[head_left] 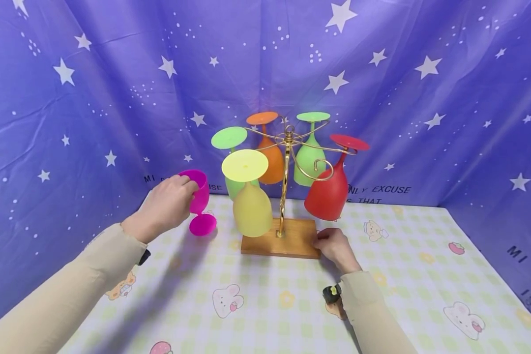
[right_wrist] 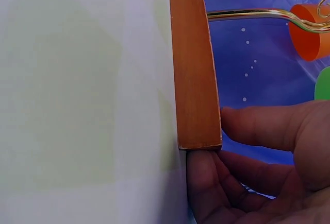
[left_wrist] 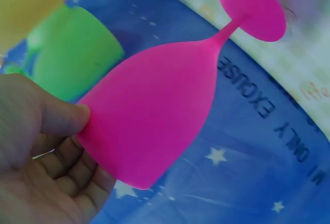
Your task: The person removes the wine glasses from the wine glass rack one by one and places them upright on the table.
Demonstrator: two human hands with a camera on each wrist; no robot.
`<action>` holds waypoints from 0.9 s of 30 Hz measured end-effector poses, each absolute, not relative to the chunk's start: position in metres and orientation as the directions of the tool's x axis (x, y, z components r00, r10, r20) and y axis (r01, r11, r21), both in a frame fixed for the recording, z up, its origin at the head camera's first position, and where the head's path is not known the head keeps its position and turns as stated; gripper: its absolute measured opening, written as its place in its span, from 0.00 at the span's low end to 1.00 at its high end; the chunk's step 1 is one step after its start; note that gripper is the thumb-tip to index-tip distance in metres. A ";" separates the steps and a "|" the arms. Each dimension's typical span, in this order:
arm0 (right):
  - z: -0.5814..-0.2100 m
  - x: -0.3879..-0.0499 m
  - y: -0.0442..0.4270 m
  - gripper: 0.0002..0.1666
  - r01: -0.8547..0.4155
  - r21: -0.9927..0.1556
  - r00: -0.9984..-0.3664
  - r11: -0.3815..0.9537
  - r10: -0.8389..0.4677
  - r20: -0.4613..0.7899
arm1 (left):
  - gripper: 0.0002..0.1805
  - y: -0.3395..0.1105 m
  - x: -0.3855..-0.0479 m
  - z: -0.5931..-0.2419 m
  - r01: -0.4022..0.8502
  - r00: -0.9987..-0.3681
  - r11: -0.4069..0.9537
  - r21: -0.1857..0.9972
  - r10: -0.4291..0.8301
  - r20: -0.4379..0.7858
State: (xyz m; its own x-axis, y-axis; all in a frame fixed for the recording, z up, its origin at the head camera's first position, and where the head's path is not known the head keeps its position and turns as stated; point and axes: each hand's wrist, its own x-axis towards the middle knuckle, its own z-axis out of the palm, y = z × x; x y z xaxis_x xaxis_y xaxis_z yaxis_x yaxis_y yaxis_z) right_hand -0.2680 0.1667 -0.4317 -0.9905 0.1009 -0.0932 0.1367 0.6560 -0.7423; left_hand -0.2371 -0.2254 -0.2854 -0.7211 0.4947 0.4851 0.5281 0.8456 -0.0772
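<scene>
At the left, my left hand pinches a magenta wine glass by the rim end of its bowl, thumb on one side and fingers on the other. The glass is bowl up, foot down; whether its foot touches the table I cannot tell. My right hand grips the right end of the wooden base of a glass rack, thumb on top and fingers against its end. A twisted gold post rises from the base to curved wire arms. A yellow glass and a red glass hang upside down from them.
Also hanging inverted are an orange glass and two green glasses, one at back right and one at left. A bare wire hook curls at front right. Blue star-printed curtains surround the checked tablecloth.
</scene>
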 end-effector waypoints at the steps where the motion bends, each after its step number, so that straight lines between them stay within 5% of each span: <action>1: -0.432 -0.268 0.167 0.13 0.136 -0.742 -0.991 0.656 0.101 -0.093 | 0.07 -0.228 -0.241 -0.286 0.519 -0.728 0.851 -0.078 0.488 0.481; 27: -0.431 -0.267 0.166 0.13 0.110 -0.733 -0.994 0.671 0.093 -0.064 | 0.09 -0.277 -0.297 -0.309 0.332 -0.874 0.942 -0.038 0.323 0.364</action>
